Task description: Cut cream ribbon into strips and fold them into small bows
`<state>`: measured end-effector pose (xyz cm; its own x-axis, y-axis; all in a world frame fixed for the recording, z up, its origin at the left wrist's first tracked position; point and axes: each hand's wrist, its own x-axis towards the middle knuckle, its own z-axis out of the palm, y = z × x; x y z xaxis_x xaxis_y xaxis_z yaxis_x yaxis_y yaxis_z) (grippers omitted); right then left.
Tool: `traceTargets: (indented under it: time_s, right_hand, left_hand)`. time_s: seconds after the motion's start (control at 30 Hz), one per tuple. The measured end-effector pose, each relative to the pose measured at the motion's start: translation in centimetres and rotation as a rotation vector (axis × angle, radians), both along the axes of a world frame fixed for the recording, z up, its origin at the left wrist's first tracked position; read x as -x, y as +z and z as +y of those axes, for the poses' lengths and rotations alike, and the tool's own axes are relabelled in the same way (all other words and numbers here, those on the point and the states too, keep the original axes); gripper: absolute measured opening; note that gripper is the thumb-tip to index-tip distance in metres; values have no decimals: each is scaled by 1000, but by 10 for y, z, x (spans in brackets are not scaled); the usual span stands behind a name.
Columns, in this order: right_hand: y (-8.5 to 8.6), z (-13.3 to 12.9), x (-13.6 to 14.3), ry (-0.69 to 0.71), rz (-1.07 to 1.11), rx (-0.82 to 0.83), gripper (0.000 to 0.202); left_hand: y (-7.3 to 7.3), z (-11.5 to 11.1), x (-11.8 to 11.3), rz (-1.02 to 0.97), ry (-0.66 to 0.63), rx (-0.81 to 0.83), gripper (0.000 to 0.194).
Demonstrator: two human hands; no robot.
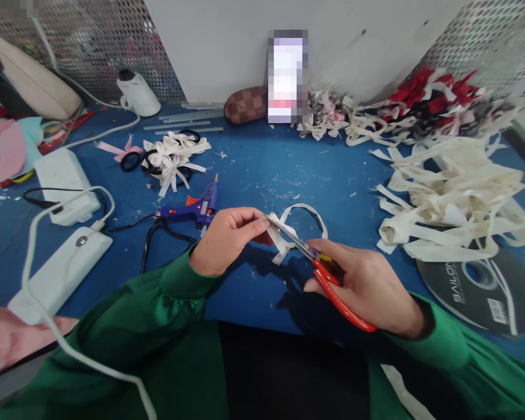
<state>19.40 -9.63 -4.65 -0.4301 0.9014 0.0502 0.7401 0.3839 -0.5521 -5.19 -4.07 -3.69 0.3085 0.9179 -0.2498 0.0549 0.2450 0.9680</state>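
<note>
My left hand (234, 236) pinches a narrow white ribbon (280, 244) between thumb and fingers, close to the middle of the table. Part of the ribbon loops up and away to the right. In my right hand (370, 283) is a pair of scissors (343, 303) with red handles. Their blades point left, and the tips reach the ribbon right beside my left fingertips. Whether the blades are cutting into it I cannot tell. Just beyond my left wrist lies a blue glue gun (188, 211), its nozzle pointing away from me.
White ribbon bows with black hair ties (170, 154) lie at the back left. Cream ribbons (455, 198) and a black spool (468, 286) are on the right. A propped phone (286, 76) stands at the back. White power strips (65, 268) and a cable (30, 245) occupy the left.
</note>
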Motion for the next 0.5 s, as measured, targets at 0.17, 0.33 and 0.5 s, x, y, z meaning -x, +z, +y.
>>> traceTargets:
  time_s: [0.17, 0.33, 0.5]
  right_hand:
    - [-1, 1, 1, 4, -10, 10, 48]
    - [0, 1, 1, 9, -7, 35, 47]
    - [4, 0, 0, 7, -7, 60, 44]
  left_hand:
    - [-1, -1, -2, 10, -52, 16, 14]
    - [-2, -2, -3, 30, -74, 17, 14]
    - [0, -2, -2, 56, -81, -1, 19]
